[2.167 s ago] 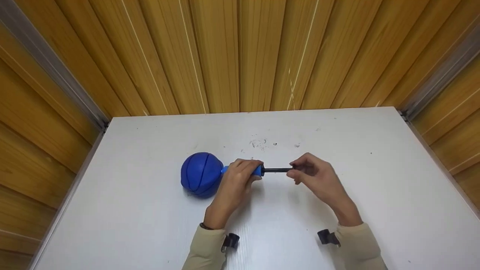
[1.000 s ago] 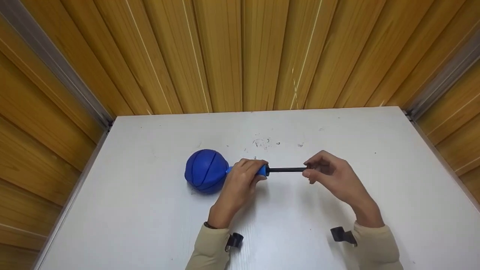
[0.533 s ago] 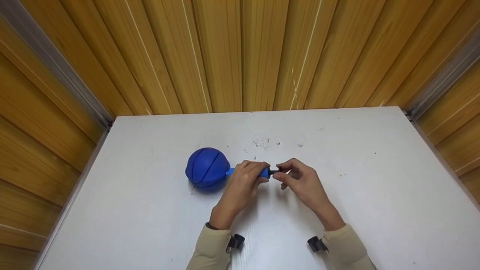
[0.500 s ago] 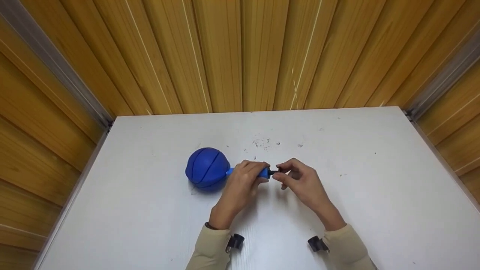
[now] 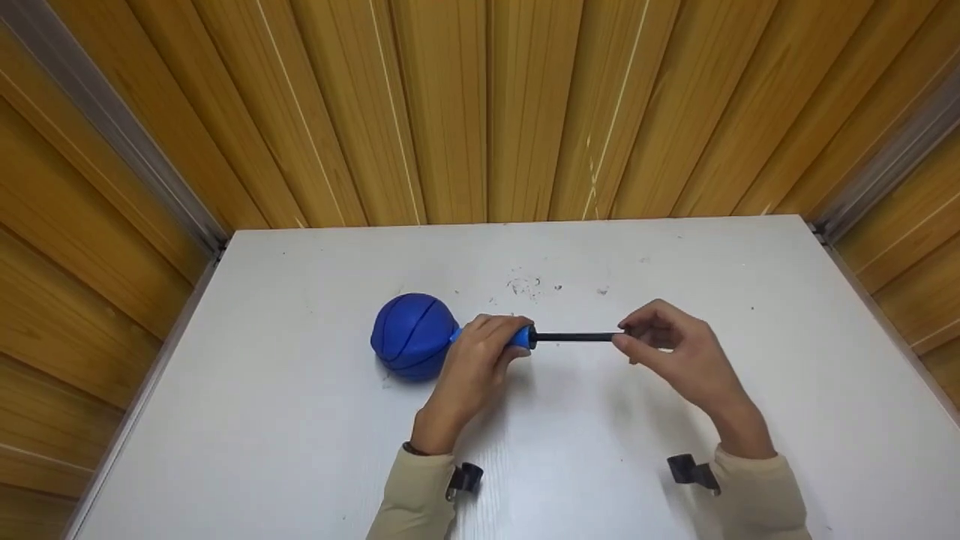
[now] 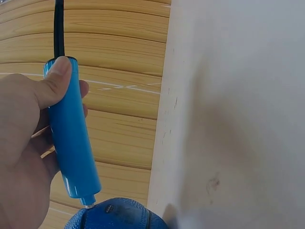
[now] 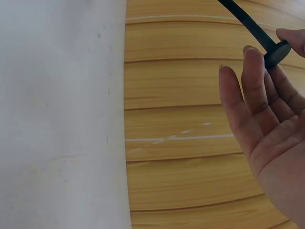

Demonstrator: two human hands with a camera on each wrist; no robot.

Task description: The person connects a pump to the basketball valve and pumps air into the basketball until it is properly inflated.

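Observation:
A blue hand pump (image 6: 74, 138) lies level over the table, its nozzle against a blue ball with dark seams (image 5: 412, 337). My left hand (image 5: 474, 364) grips the pump's barrel, thumb along its top end in the left wrist view. A black plunger rod (image 5: 574, 337) stands far out of the barrel toward the right. At the rod's end, my right hand (image 5: 686, 360) pinches the round black knob (image 7: 277, 54) between thumb and fingers, the other fingers loosely spread. In the left wrist view a metal needle (image 6: 89, 206) shows between nozzle and ball.
The white table (image 5: 300, 450) has small dark marks (image 5: 523, 285) behind the hands. Yellow wood-patterned panels (image 5: 480, 112) wall in its back and sides. A black wrist mount (image 5: 466, 478) sits at the left sleeve and a black mount (image 5: 691, 472) at the right.
The right hand pulled the plunger out to the right, pushed it nearly fully in half a second ago, and has drawn it out again. The left hand kept its grip; the ball looks rounder.

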